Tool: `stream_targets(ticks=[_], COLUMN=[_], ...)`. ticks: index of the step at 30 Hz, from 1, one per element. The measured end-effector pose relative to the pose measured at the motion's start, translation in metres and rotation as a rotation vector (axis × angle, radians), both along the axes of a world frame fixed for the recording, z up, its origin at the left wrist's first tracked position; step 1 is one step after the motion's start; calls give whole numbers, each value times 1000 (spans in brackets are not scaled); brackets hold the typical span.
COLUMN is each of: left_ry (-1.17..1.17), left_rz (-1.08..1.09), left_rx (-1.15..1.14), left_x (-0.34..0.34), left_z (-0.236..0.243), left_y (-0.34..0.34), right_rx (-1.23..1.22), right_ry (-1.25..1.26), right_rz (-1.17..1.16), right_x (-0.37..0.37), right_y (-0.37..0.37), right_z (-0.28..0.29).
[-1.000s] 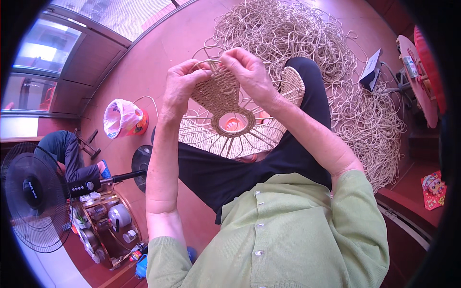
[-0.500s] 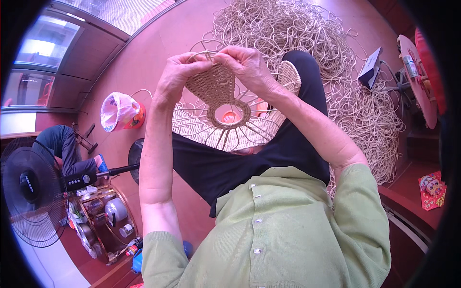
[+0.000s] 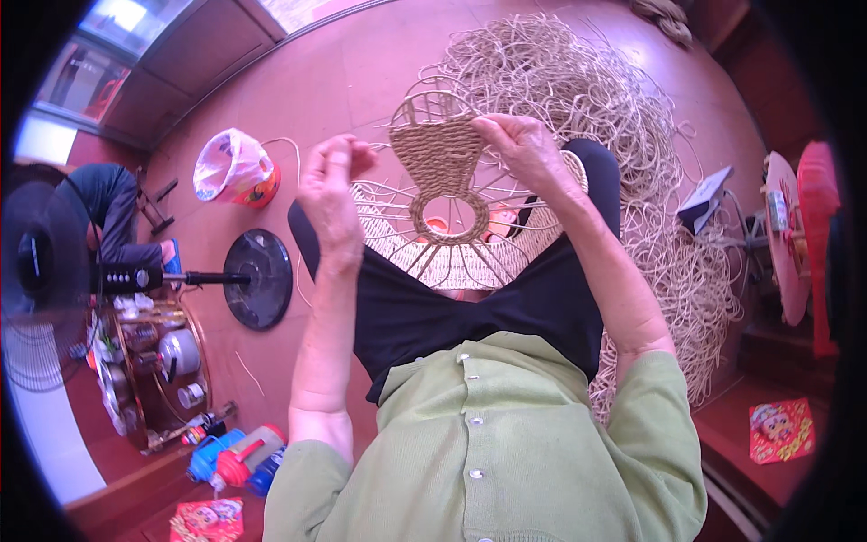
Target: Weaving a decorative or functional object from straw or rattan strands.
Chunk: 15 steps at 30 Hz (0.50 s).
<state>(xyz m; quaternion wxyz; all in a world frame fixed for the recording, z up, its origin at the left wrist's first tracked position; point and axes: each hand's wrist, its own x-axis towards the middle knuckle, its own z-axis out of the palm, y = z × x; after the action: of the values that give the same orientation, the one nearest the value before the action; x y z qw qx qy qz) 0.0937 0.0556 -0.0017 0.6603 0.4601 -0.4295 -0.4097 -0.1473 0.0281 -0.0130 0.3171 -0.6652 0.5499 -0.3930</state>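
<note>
A woven rope piece (image 3: 438,149) rises from a round braided ring (image 3: 450,239), with bare frame loops along its top and spokes radiating from the ring. The frame and a pale woven band (image 3: 424,275) rest across my lap. My right hand (image 3: 533,158) pinches the panel's upper right edge. My left hand (image 3: 334,190) hangs just left of the panel, apart from it, fingers curled; what they hold, if anything, is too small to make out.
Heaped pale cord (image 3: 668,298) lies behind and right of me. A lined bucket (image 3: 233,170) and fan (image 3: 41,253) stand left, beside a wheeled rack (image 3: 163,370). Another person (image 3: 117,208) sits at far left. A pink board (image 3: 784,235) stands at right.
My left hand has come off the panel and moved left and down. My right hand has shifted right and down along the panel's edge. The view has shifted somewhat.
</note>
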Motion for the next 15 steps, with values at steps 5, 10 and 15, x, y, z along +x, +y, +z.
stream_targets(ticks=[5, 10, 15], left_ry=[50, 84, -304], left_rz=[-111, -94, 105], left_rx=[247, 175, 26], left_x=[-21, -19, -18], left_z=[-30, -44, -23], left_y=[52, 51, 16], right_rx=[-76, -77, -87], right_ry=[-68, -44, 340], right_rz=[21, -17, 76], right_x=[-16, -9, -8], right_y=[3, 14, 20], right_z=[13, 10, 6])
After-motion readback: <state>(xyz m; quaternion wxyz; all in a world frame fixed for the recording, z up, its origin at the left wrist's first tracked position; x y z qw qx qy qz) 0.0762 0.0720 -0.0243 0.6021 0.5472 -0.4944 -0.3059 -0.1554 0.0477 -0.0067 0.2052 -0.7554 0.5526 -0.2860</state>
